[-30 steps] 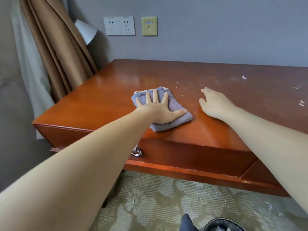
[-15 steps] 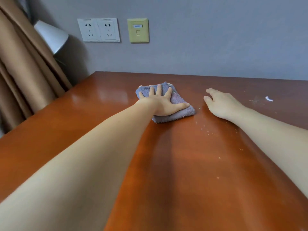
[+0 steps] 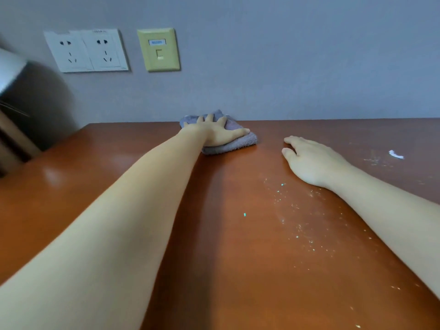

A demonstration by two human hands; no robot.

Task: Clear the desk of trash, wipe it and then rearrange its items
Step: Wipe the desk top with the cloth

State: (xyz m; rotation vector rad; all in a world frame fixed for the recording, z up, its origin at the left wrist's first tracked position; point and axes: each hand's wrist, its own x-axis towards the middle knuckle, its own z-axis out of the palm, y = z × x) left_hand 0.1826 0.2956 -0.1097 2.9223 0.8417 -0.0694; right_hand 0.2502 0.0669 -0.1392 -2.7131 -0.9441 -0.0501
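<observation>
The folded grey cloth is pressed flat at the far edge of the desk, by the wall, under the left hand, whose fingers are spread straight on top and not curled round it. It is judged to be soft, light and floppy, so it is best pushed with a flat palm or lifted by a folded edge. To its right, the right hand is laid on the wood with loose fingers and nothing held, and pale crumbs and a white scrap are seen beyond.
</observation>
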